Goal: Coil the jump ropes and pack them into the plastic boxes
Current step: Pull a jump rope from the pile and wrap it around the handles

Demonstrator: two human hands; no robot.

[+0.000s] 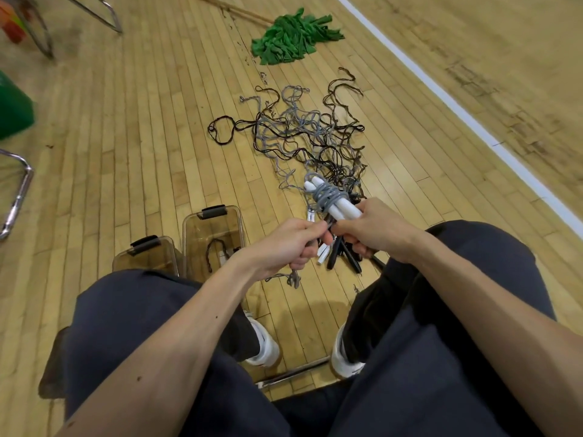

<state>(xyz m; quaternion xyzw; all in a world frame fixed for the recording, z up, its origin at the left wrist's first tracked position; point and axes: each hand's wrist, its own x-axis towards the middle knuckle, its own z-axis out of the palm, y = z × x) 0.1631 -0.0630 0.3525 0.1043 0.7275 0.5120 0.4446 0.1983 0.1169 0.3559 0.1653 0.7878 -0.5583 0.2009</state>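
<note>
My right hand grips the two white handles of a grey jump rope, with grey cord wound round them. My left hand grips the grey cord just beside them; a loose end dangles below the fist. A tangle of grey and dark brown ropes lies on the wooden floor ahead. Loose white and black handles lie on the floor under my hands. Two clear plastic boxes stand by my left knee: the nearer box and a farther box with a dark rope inside.
A green mop head on a wooden pole lies beyond the tangle. A white court line runs diagonally on the right. Metal chair legs and a green bin are at the left. My knees and white shoes fill the foreground.
</note>
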